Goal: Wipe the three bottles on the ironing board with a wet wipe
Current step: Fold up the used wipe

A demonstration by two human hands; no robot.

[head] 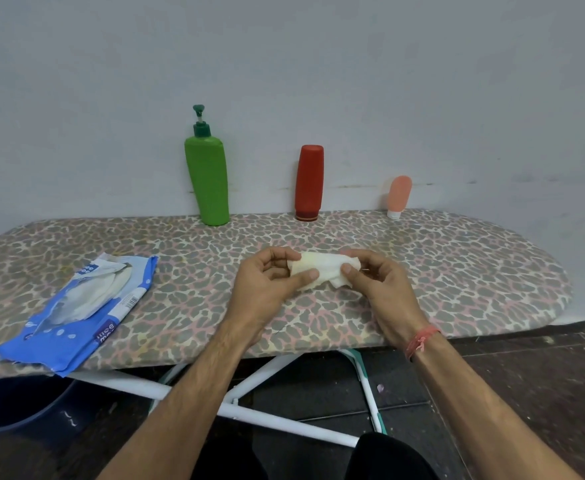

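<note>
A crumpled white wet wipe (320, 270) was held between both hands above the middle of the ironing board (457, 265). The left hand (267, 289) was closed on the wipe's left end, with the thumb pressed on the near side and the fingers curled over the far side. The right hand (376, 284) was closed on the wipe's right end in the same pinch, and a red thread bracelet (421, 340) was worn on its wrist. The wipe was kept clear of the leopard-print cover, though how far above it could not be told.

Three bottles were stood along the far edge of the board, against the pale wall (318, 64). A tall green pump bottle (208, 178) was placed on the left, a red bottle (309, 183) resting on its cap was set in the middle, and a small peach tube (398, 195) standing on its white cap was seen to the right. They were spaced well apart from one another.

A blue wet-wipe packet (87, 313) was laid flat at the near left of the board, with its flap opened. The white frame legs (249, 379) were visible beneath the board, and a dark blue bucket (17, 403) was seen on the floor at the lower left.
</note>
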